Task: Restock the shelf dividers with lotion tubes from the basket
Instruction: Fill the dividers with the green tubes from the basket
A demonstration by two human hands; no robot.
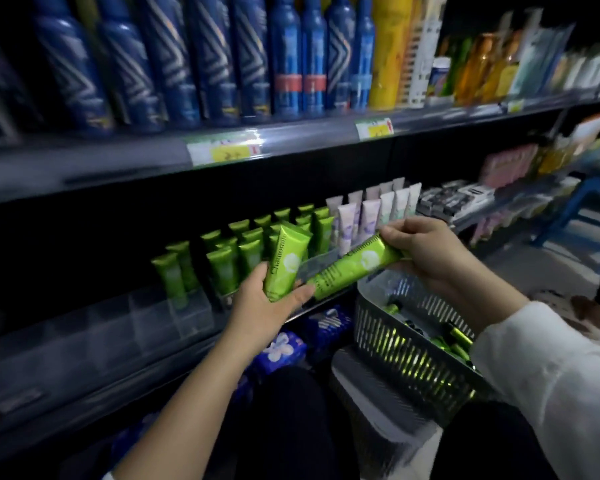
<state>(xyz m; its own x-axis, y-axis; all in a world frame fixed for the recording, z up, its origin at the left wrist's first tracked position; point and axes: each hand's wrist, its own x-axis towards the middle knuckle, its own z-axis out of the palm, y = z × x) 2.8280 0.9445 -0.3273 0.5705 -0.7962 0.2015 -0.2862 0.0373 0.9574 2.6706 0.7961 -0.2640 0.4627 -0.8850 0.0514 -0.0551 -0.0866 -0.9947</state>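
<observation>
Nearest the camera, the grey slatted basket [400, 336] sits low at the person's right with more green tubes lying loose inside it, so the restocking looks to be midway, at the carry from basket to shelf. Above the basket's far rim the right hand [426, 252] is pinched on the tail end of a green lotion tube [352, 268]; that tube lies nearly level, its long axis slanting down and to the left, its lower end touching the left hand's thumb. The left hand [267, 304] is curled round the bottom of a second green tube [286, 263], thumb across its front, holding it close to upright with the flat crimped end up and tipped slightly right, the printed name running along its length. Just beyond both hands stand the clear shelf dividers [174, 315]: the lanes to the right hold rows of upright green tubes [243, 249], while the lanes further left look bare. The next move probably calls for turning each tube upright, crimp on top like those already stocked, and sliding it into an open lane without toppling the front row. Pale tubes [371, 209] fill the neighbouring lanes further back.
</observation>
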